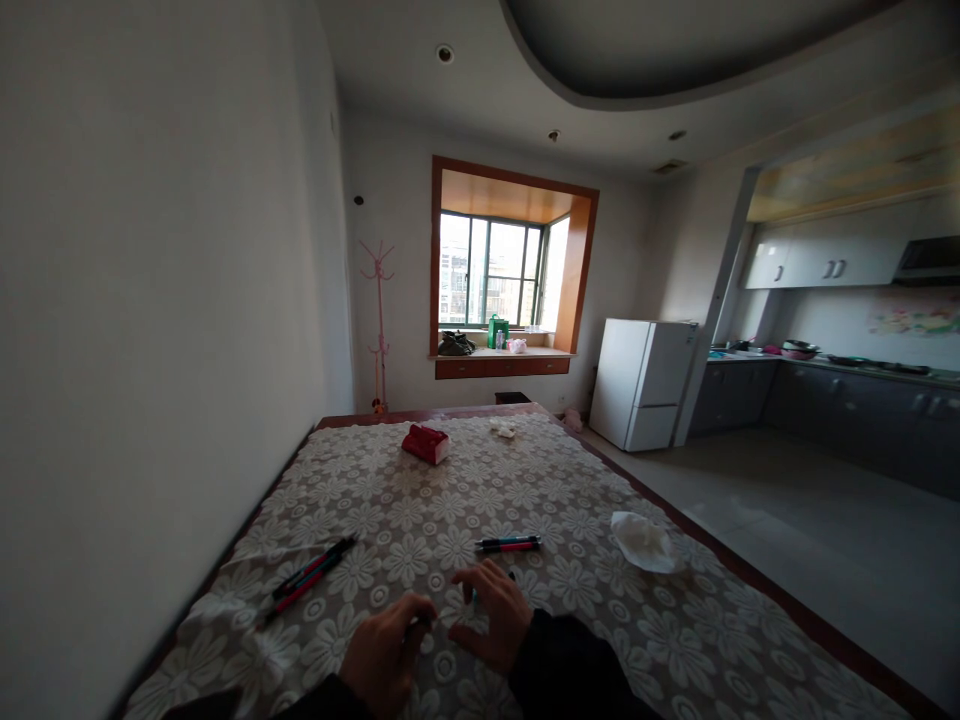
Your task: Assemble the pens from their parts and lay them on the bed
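My left hand (pixel 390 645) is closed just above the tablecloth, thumb and fingers pressed together. Something small and dark shows at its fingertips, too unclear to name. Facing it, my right hand (pixel 493 612) is curved, with thumb and fingers apart. Behind its fingers a bit of teal and a dark tip show, perhaps a pen, mostly hidden by the hand. Just beyond lies a small group of pens (pixel 508 545) with black, blue and red parts, side by side. To the left, more black and red pens (pixel 311 575) lie slanted on the patterned tablecloth (pixel 405 500).
A crumpled white sheet or bag (pixel 643 542) lies on the right of the table. Farther back are a red tissue pack (pixel 425 445) and a crumpled white scrap (pixel 502 430). A wall (pixel 187 300) borders the left edge; a white fridge (pixel 643 385) stands beyond the table.
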The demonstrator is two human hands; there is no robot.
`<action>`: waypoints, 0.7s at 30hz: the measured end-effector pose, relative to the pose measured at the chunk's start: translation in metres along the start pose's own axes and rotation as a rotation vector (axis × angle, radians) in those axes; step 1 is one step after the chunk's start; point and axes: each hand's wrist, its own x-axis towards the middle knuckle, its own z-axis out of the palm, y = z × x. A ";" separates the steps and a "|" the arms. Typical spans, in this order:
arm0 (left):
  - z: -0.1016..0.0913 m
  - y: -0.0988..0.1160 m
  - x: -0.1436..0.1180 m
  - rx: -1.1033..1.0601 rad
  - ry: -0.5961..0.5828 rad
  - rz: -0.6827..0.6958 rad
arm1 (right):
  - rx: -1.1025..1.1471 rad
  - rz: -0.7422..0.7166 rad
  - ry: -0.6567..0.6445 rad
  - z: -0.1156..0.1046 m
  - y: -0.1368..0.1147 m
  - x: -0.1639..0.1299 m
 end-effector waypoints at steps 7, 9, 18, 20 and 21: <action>0.000 -0.001 0.000 0.002 0.020 0.003 | -0.055 0.016 -0.040 -0.014 0.003 0.001; 0.000 -0.001 0.000 0.014 0.028 -0.008 | -0.089 0.012 -0.087 -0.015 0.009 0.000; -0.001 0.000 0.000 0.072 0.054 -0.004 | -0.200 0.107 -0.121 -0.003 0.033 -0.003; -0.001 0.000 0.000 0.074 0.047 -0.012 | -0.201 0.123 -0.124 -0.002 0.035 -0.002; 0.000 -0.001 0.000 0.072 0.047 -0.016 | -0.204 0.129 -0.127 -0.002 0.036 -0.002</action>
